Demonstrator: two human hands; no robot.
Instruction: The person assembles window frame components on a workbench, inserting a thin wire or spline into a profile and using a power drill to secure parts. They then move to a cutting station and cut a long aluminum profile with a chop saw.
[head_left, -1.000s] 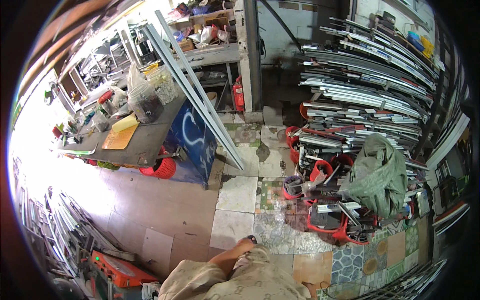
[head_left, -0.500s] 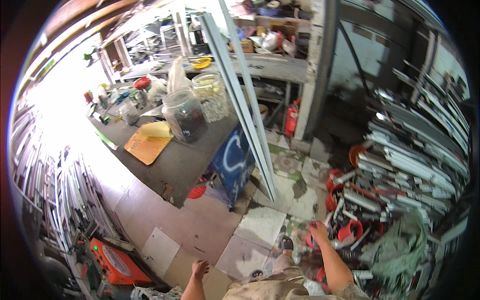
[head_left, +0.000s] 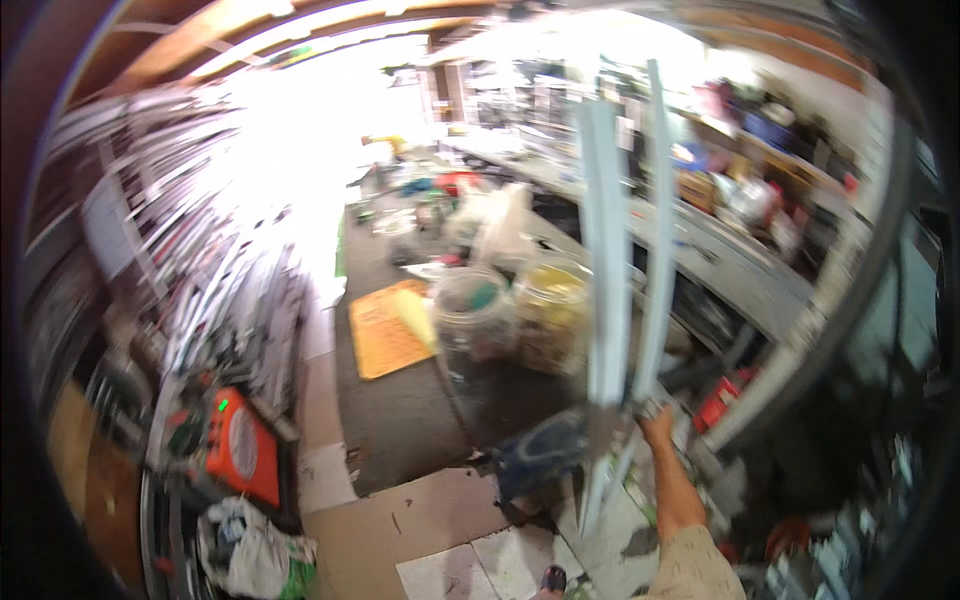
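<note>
Two long, pale metal profiles stand on end beside the workbench: a wide profile (head_left: 605,270) and a thinner profile (head_left: 660,230). Their lower ends reach down toward the tiled floor. My right hand (head_left: 655,418) is stretched out to the thinner profile, at about the height of the bench's underside. Its fingers meet or overlap the profile's edge, but motion blur hides whether they are closed round it. My left hand is out of sight.
The dark workbench (head_left: 400,430) carries an orange-yellow envelope (head_left: 385,335), two large clear jars (head_left: 475,320) and plastic bags. An orange machine (head_left: 243,445) sits at lower left, below stacked metal bars (head_left: 225,270). A post (head_left: 800,350) and a red extinguisher (head_left: 718,402) are at right.
My view has swung left and up, shifting the bench toward the middle. My right hand has come up from over the floor to the profiles. My left hand has left the picture.
</note>
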